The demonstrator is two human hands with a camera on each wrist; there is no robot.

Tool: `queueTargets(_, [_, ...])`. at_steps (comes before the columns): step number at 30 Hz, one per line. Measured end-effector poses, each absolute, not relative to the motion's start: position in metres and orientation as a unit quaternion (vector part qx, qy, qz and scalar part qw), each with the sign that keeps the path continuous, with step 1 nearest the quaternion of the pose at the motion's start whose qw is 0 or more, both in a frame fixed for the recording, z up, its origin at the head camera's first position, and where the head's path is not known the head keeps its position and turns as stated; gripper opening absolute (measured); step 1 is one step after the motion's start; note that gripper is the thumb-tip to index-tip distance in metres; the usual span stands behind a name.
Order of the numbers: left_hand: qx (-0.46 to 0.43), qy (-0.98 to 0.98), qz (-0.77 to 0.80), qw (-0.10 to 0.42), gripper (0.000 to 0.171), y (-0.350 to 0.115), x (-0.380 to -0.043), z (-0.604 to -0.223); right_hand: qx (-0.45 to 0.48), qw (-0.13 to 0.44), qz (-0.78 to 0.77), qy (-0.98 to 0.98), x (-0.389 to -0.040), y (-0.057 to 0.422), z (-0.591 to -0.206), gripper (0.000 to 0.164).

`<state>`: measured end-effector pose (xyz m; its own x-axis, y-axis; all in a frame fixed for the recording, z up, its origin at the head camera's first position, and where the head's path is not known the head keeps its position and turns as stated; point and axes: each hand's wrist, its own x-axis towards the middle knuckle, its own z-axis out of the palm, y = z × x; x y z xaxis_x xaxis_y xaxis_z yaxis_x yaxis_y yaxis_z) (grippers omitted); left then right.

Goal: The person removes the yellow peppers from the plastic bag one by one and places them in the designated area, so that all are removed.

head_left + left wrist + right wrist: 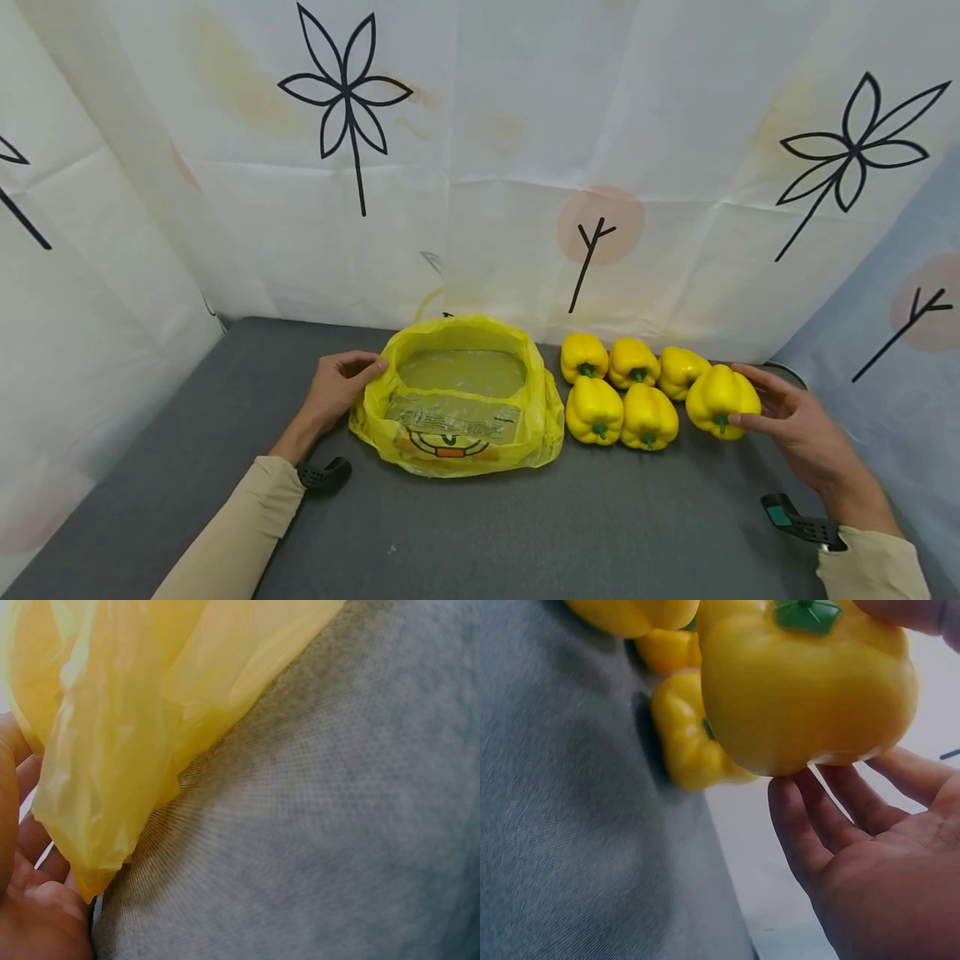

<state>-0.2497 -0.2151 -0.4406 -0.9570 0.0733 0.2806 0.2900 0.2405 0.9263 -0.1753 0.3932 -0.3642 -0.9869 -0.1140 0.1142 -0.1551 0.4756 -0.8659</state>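
A yellow plastic bag [450, 467] sits with its mouth spread wide, and folded film with small print shows inside. My left hand [341, 387] pinches its left rim, thumb over the edge; in the left wrist view the crinkled bag [112, 742] hangs in front of the fingers [34, 838]. At the right, my right hand [795, 421] holds a yellow bell pepper [723, 400] with a green stem between thumb and fingers. The right wrist view shows that bell pepper [810, 697] raised off the table, fingertips [786, 795] against its underside.
Several more yellow bell peppers [594, 410] stand in two rows between the bag and my right hand. The dark grey table [525, 542] ends at a white patterned cloth [510, 250] behind. Another cloth [911, 400] hangs close along the right side.
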Motion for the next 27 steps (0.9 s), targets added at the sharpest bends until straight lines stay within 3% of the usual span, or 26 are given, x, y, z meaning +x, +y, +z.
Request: queueTargets(27, [-0.109, -0.78, -0.61, 0.083, 0.03, -0.213, -0.247, -0.438, 0.065, -0.08, 0.437, -0.893, -0.181, 0.392, -0.374, 0.08])
